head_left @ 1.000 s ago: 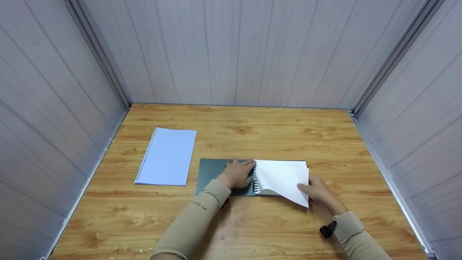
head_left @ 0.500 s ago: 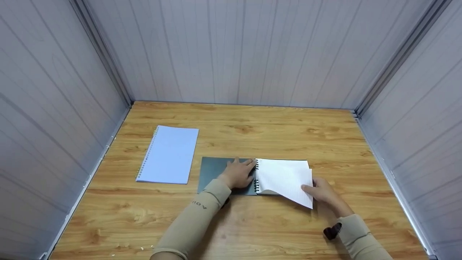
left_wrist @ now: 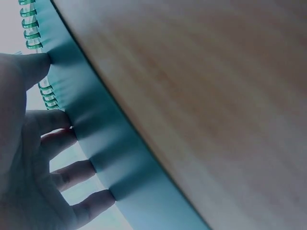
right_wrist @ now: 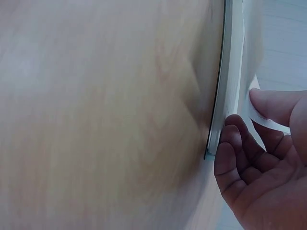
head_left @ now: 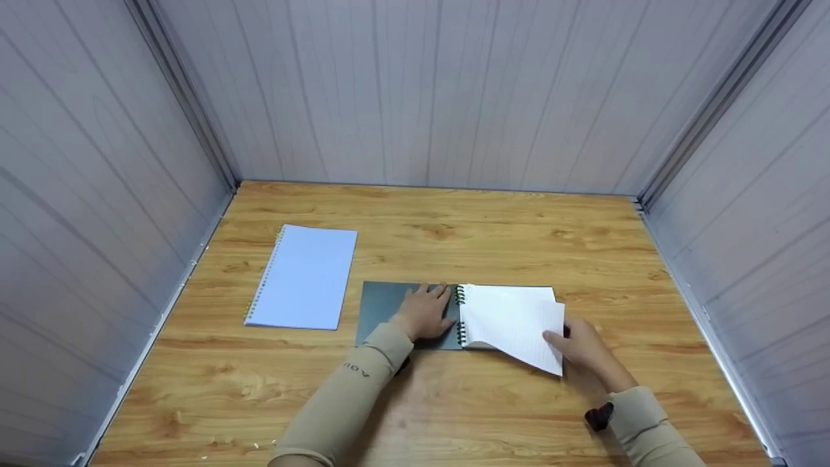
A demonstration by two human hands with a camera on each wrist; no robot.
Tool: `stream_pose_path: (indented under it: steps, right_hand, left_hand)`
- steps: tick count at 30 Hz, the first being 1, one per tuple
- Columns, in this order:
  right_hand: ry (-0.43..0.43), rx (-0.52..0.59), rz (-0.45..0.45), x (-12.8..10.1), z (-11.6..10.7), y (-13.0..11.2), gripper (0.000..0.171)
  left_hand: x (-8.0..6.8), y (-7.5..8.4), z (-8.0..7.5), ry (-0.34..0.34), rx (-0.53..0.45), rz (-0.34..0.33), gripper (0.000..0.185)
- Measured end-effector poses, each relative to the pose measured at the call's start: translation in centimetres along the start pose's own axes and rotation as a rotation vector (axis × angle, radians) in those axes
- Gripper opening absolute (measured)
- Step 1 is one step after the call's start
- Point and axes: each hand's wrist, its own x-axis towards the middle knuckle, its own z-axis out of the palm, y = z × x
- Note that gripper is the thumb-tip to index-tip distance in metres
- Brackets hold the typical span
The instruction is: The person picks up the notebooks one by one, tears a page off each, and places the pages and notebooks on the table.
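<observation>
Your left hand (head_left: 421, 316) has drawn its fingertips slightly back from the dark wire rings (head_left: 461, 334), resting spread on the dark green card cover (head_left: 382, 311). Your right hand (head_left: 580, 344) pinches the white ruled paper page (head_left: 512, 318). Spiral-bound notebook (head_left: 476, 305) lies open on the yellow-brown wood-grain table (head_left: 486, 415). Judged: page light, limp, easily creased; hold by outer edge. Near edge bows upward.
</observation>
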Motion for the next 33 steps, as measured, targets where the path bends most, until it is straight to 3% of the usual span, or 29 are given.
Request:
stream_pose_path:
  steps: [8, 20, 33]
  right_hand:
    - [-0.003, 0.024, -0.005, -0.3, -0.5, 0.4, 0.033]
    - [-0.002, -0.055, 0.007, -0.3, -1.2, 0.4, 0.039]
    - [0.023, -0.053, 0.000, -0.4, -1.4, 1.1, 0.038]
  left_hand:
    - [-0.1, 0.1, -0.6, -0.033, -0.008, -0.006, 0.070]
    - [-0.2, 0.2, -0.5, -0.022, -0.017, -0.001, 0.070]
    - [-0.4, 0.2, -0.4, -0.018, -0.010, -0.010, 0.070]
